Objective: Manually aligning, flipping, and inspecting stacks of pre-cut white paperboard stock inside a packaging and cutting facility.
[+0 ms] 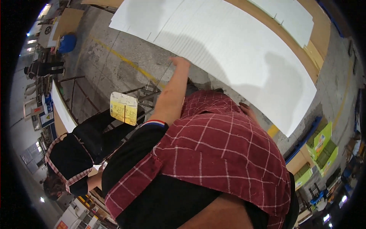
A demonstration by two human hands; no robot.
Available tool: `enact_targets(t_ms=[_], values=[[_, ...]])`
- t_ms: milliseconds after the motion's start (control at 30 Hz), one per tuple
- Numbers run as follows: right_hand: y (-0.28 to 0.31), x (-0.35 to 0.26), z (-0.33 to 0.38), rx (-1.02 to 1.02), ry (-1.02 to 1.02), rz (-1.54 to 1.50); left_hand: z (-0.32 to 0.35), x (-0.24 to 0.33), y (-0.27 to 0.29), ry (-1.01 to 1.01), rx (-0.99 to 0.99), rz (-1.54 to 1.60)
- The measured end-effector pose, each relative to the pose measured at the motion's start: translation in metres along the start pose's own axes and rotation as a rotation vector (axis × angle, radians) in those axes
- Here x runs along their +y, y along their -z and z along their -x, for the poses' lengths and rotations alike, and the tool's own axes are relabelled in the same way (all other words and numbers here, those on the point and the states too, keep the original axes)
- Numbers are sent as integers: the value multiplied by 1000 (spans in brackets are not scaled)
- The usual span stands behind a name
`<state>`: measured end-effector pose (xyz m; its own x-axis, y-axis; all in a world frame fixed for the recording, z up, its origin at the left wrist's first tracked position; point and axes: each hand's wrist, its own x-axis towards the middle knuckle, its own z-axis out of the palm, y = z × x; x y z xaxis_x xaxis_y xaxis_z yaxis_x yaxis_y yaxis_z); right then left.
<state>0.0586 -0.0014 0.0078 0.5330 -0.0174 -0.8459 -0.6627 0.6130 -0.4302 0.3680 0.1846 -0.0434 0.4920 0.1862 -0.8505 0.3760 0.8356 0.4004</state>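
Note:
A large white corrugated sheet [228, 53] stretches across the front of me, with shadows falling on it. My left arm reaches forward to its near edge, where my left hand [180, 62] meets or nearly meets the sheet. One digit of that hand sticks out to the left; the others are hard to make out. Lower down the same edge, my right hand [248, 110] shows only partly past my red checked apron [228, 141]. Its fingers are mostly hidden, and whether it touches the sheet I cannot tell.
Brown cardboard [278, 30] and another white sheet [293, 17] lie beyond. To my left are a stool with a worn yellow-and-white seat [124, 108] and a co-worker in black [72, 156]. Green boxes [322, 149] stand at right. A yellow line [122, 57] crosses the concrete floor.

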Motion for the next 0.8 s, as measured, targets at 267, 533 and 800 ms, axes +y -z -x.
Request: enact_targets(t_ms=[267,533,800], values=[[-16,-10,-20,13,228,831,53,-1,38,239,-217,-542],[-115,-74,-58,-322,360,371,79,-7,32,341,-317,-609],[-144,-68,-88,-288,313,321,76,-8,34,357,-285,-649]])
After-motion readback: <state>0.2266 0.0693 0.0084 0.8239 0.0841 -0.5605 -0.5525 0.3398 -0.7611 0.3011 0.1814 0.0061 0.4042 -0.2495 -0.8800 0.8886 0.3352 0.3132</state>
